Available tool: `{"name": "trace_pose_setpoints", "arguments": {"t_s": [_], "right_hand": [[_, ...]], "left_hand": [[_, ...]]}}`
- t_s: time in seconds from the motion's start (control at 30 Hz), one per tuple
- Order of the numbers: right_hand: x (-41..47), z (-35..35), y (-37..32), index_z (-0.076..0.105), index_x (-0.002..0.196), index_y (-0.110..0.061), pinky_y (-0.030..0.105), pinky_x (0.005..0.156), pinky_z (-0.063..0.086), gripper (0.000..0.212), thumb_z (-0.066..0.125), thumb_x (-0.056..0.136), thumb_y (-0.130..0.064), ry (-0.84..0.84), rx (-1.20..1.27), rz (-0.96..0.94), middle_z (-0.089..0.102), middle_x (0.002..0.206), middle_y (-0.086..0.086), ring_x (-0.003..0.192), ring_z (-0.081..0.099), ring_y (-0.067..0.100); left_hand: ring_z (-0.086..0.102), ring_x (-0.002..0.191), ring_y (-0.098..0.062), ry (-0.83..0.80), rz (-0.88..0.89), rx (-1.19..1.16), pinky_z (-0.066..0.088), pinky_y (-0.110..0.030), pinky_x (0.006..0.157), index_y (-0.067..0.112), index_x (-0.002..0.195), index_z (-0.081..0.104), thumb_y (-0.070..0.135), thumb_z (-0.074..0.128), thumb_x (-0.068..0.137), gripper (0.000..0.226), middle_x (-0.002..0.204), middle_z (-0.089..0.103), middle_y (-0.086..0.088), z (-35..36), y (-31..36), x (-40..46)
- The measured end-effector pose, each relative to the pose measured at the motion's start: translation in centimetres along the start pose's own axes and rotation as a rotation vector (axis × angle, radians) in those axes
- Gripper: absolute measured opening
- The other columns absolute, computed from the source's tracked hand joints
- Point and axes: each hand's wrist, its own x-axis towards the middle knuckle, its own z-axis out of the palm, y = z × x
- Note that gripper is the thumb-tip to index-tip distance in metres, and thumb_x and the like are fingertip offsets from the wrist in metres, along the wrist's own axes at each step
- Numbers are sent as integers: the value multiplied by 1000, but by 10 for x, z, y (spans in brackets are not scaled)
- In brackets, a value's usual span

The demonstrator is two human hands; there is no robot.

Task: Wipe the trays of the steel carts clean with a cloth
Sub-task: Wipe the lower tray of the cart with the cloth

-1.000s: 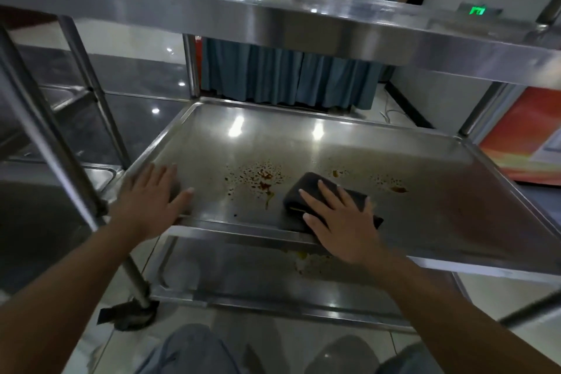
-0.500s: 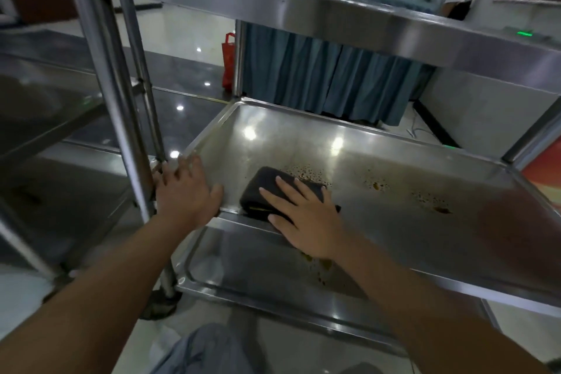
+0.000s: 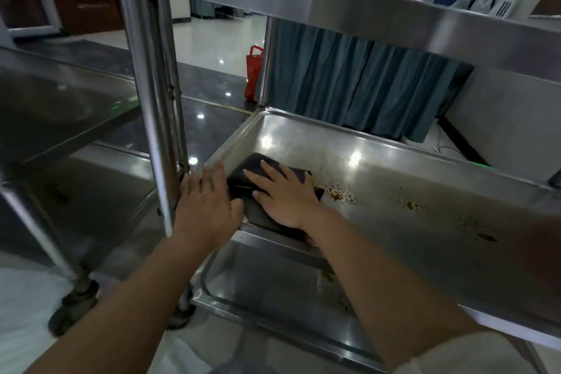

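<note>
A dark folded cloth (image 3: pixel 243 173) lies in the near left corner of the steel cart's middle tray (image 3: pixel 409 179). My right hand (image 3: pixel 285 194) presses flat on the cloth with straight, spread fingers. My left hand (image 3: pixel 203 203) rests on the tray's left front corner, fingers straight along the rim, beside the cloth. Brown spots and smears (image 3: pixel 340 193) dot the tray to the right of the cloth, with more stains (image 3: pixel 485 237) farther right.
The top shelf (image 3: pixel 364 6) overhangs the tray. A lower tray (image 3: pixel 273 291) with some stains sits underneath. The cart's upright post (image 3: pixel 148 94) stands just left of my left hand. A second steel cart (image 3: pixel 60 118) is at left. A person sits at far right.
My right hand has slid the cloth leftward across the tray into its left corner, over the stains that lay there. My left hand stayed on the tray's left corner.
</note>
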Motion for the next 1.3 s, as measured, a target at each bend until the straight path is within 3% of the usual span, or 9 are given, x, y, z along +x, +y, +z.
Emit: {"name": "trace_pose_setpoints", "arguments": {"t_s": [0.2, 0.37, 0.57, 0.73, 0.97, 1.1, 1.17, 1.3], "right_hand": [[-33, 1, 14, 2, 143, -59, 63, 112, -4, 48, 21, 100, -53, 27, -39, -77, -3, 161, -14, 148, -3, 21], [-82, 9, 25, -2, 141, -61, 62, 113, -3, 47, 19, 100, -51, 71, -53, -137, -4, 159, -19, 148, -3, 18], [-26, 0, -6, 9, 143, -59, 64, 112, -5, 45, 22, 101, -48, 15, 0, -108, -3, 160, -16, 148, -4, 21], [36, 1, -25, 17, 143, -56, 70, 107, -2, 45, 27, 100, -48, 62, 32, -139, 6, 161, -12, 148, 4, 26], [84, -5, -2, 17, 148, -45, 74, 107, 1, 48, 23, 101, -44, 123, 17, 152, 8, 162, -4, 147, 5, 31], [54, -7, 5, 13, 148, -47, 71, 109, 0, 48, 24, 102, -44, 61, 17, 101, 4, 162, -7, 148, 2, 29], [17, -2, 16, 12, 147, -51, 68, 111, 1, 47, 23, 101, -47, 74, -12, 34, 3, 162, -11, 148, 3, 25], [-56, 6, 37, 4, 143, -59, 60, 113, 0, 46, 20, 100, -52, 88, -33, -70, 1, 160, -17, 148, 1, 18]], "left_hand": [[9, 147, -35, -20, -16, -16, 4, -45, 119, 6, 153, -1, 47, 16, 85, 81, 158, 14, -22, -3, 4, -8], [16, 146, -34, 47, -40, -37, 10, -44, 119, 4, 153, 6, 44, 18, 82, 82, 156, 24, -21, -3, 10, -24], [17, 146, -31, 67, -82, -61, 13, -42, 120, 4, 153, 6, 42, 16, 80, 82, 157, 22, -18, -2, 11, -26], [16, 147, -27, 89, -96, -44, 11, -38, 119, 6, 153, 2, 49, 0, 73, 91, 158, 20, -17, 3, 10, -25], [17, 146, -29, 78, -89, 33, 10, -39, 118, 10, 153, 11, 47, -6, 71, 91, 157, 23, -18, 4, 13, -29], [21, 144, -33, 4, -56, 148, 18, -44, 116, 10, 149, 24, 44, -5, 78, 84, 155, 27, -20, -8, 14, -29], [21, 144, -35, -53, 41, 226, 22, -48, 115, 12, 147, 30, 48, 2, 87, 75, 156, 25, -19, -13, 14, -20], [12, 147, -33, -165, 187, 312, 13, -51, 118, 14, 151, 23, 52, 13, 96, 67, 159, 16, -15, -22, 12, 16]]}}
